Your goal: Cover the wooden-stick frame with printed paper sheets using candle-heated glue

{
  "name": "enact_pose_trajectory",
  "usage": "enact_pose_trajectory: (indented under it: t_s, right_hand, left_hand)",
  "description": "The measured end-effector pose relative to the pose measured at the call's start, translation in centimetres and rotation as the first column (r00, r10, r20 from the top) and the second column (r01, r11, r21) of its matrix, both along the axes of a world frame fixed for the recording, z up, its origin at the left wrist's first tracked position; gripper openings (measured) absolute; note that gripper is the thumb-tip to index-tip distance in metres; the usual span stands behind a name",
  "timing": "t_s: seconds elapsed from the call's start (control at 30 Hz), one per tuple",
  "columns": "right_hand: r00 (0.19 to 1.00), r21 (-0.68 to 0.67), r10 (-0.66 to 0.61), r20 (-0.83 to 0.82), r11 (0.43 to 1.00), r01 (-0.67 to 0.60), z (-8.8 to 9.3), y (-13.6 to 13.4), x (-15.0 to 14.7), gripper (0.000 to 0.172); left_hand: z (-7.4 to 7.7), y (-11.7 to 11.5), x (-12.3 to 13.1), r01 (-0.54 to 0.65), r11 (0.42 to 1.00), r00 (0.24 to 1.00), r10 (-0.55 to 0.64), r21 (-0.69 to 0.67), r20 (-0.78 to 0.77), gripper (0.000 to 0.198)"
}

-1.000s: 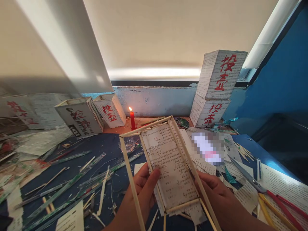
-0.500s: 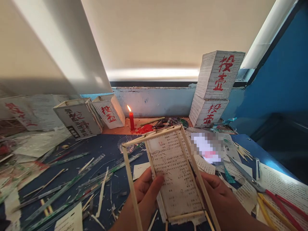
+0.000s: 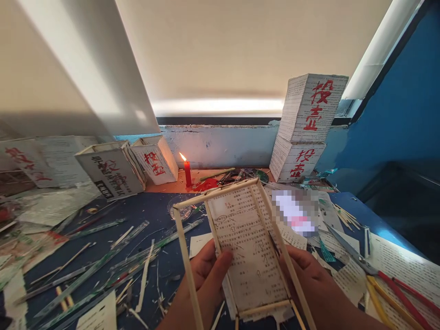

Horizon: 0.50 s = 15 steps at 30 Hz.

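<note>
Between my hands is a box frame (image 3: 187, 254) of thin pale wooden sticks, with printed paper (image 3: 245, 256) covering part of it. My left hand (image 3: 208, 277) reaches through the open side and grips the paper panel's left edge, thumb lying on the paper. On the right, my right hand (image 3: 309, 275) holds the frame's right side; its fingers curl behind the stick and are partly hidden. Behind the frame a red candle (image 3: 187, 172) burns upright. Scissors (image 3: 364, 263) with red and yellow handles lie right of my right hand.
Two stacked paper boxes (image 3: 302, 133) with red characters stand at the back right. More paper boxes (image 3: 156, 158) stand at the back left. Clear plastic strips (image 3: 85, 270), sticks and paper scraps litter the dark blue table (image 3: 137, 208). A blurred-out bright patch (image 3: 295, 213) lies behind the right hand.
The candle flame leans further left. Both hands keep their hold on the box frame, which stays almost in place; the view has shifted only slightly.
</note>
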State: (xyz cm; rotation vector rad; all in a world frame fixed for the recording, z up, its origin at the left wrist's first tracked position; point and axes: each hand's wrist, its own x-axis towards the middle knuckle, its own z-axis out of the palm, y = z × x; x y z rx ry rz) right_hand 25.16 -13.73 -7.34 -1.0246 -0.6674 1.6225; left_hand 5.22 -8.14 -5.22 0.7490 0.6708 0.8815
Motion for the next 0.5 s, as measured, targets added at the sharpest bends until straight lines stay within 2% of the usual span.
enact_pose_trajectory:
  t_s: [0.2,0.37,0.5]
  right_hand:
    - [0.987,0.133,0.07,-0.147,0.99,-0.051,-0.1,0.3,-0.1,0.021]
    - [0.995,0.093,0.005,-0.095,0.996,0.004,-0.6,0.2,0.1,0.023]
    - [0.995,0.105,0.029,-0.1,0.994,-0.019,-0.5,0.1,0.2,0.024]
  left_hand:
    - [-1.0,0.1,0.1,0.093,0.995,0.993,-0.096,0.047,0.069,0.032]
    - [-1.7,0.2,0.0,0.132,0.991,0.981,-0.134,0.026,0.14,0.03]
    - [-2.3,0.1,-0.4,0.153,0.988,0.977,-0.154,0.018,0.145,0.032]
